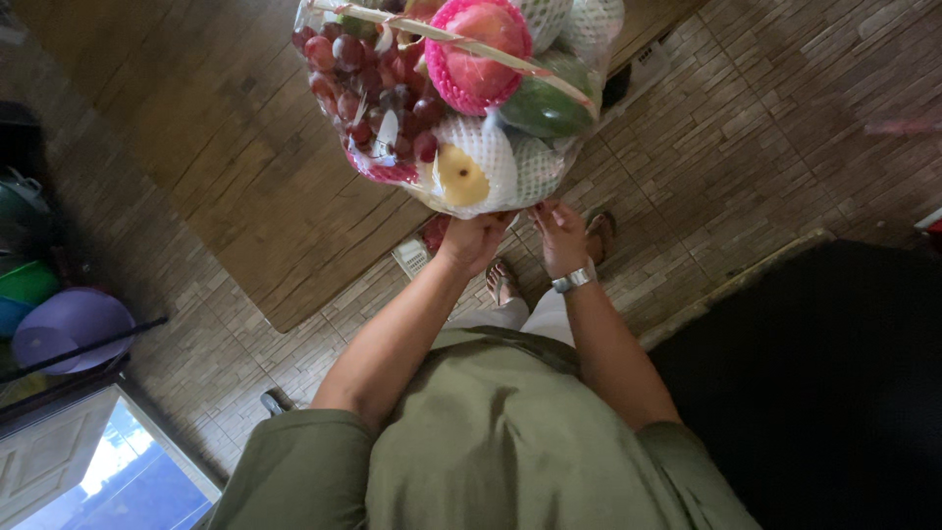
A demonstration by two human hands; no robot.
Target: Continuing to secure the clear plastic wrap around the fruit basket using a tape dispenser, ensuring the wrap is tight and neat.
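Note:
A fruit basket [461, 98] wrapped in clear plastic fills the top centre. It holds red grapes [363, 88], an apple in a pink foam net [478, 49], a green fruit [545, 103] and pale fruits in white foam nets [471, 172]. My left hand [476, 240] grips the basket's underside. Beside it, my right hand [561, 236], with a silver watch on the wrist, also has its fingers on the bottom edge. Both arms reach out from my olive shirt.
A wooden table [226, 147] lies to the upper left over a tiled floor [765, 137]. My sandalled feet [502, 283] are below the basket. Purple [69, 324] and green [25, 283] basins sit at the left, and a dark mat [814, 373] at the right.

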